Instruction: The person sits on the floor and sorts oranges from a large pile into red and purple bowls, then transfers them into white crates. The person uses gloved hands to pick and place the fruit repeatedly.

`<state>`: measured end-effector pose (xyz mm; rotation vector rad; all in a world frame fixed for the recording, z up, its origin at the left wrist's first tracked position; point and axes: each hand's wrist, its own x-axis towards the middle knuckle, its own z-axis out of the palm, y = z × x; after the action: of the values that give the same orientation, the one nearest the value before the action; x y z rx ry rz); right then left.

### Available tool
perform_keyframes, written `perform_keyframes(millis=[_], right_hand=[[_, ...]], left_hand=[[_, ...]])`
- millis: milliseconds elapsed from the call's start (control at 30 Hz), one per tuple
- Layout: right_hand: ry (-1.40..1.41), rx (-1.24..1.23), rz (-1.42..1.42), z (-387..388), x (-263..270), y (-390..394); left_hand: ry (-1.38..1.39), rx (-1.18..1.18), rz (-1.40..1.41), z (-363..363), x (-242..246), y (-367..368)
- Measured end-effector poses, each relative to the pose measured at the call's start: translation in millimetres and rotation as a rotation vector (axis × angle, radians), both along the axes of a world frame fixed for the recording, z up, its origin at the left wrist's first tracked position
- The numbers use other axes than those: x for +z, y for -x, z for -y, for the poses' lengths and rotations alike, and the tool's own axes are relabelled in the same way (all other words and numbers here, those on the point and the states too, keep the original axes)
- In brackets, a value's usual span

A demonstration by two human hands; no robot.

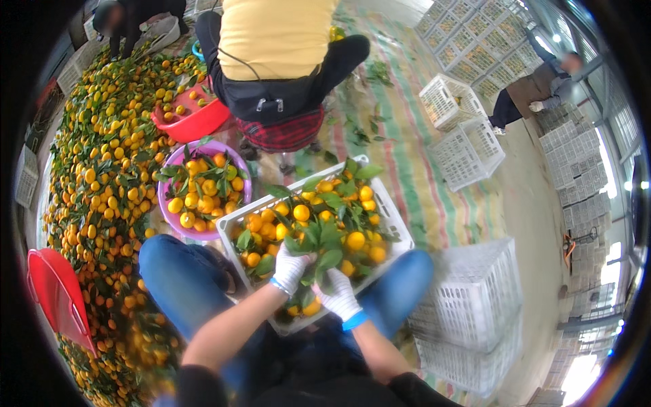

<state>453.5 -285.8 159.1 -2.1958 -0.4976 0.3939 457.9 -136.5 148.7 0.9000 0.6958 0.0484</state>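
Note:
Between my knees sits a white plastic crate (402, 224) filled with small orange citrus fruits (301, 212) that carry green leaves. Over its near half, my left hand (291, 268), in a white glove, has its fingers at a leafy sprig (323, 239). My right hand (338, 294), gloved in white with a blue cuff, is close beside it, lower and to the right, also among leaves. The leaves hide the fingertips of both hands, so any grip cannot be made out. Left of the crate stands a purple basin (161, 196) of the same leafy fruit.
A large fruit heap (101, 173) covers the left side, with a red basin (188, 129) and a red scoop-like container (58, 295). A person in yellow (277, 40) sits ahead. White crates (473, 300) are stacked at right. Other people are farther off at upper left and right.

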Motion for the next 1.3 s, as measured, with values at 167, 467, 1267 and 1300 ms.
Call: perform_keyframes(millis=[167, 467, 1267, 1300], right_hand=[[-0.36, -0.245, -0.503, 6.2, 16.8, 4.4], [-0.718, -0.292, -0.94, 18.0, 64.1, 33.5], [-0.358, -0.109, -0.326, -2.7, 73.3, -14.5], [-0.228, -0.045, -0.174, -2.9, 59.7, -12.9]], left_hand=[[0.034, -0.009, 0.006, 5.9, 10.7, -1.6], [-0.164, 0.072, -0.111, -23.2, -7.4, -18.8], [-0.559, -0.667, 0.186, -24.7, 49.9, 9.1], [-0.476, -0.543, 0.272, -20.7, 30.1, 10.6]])
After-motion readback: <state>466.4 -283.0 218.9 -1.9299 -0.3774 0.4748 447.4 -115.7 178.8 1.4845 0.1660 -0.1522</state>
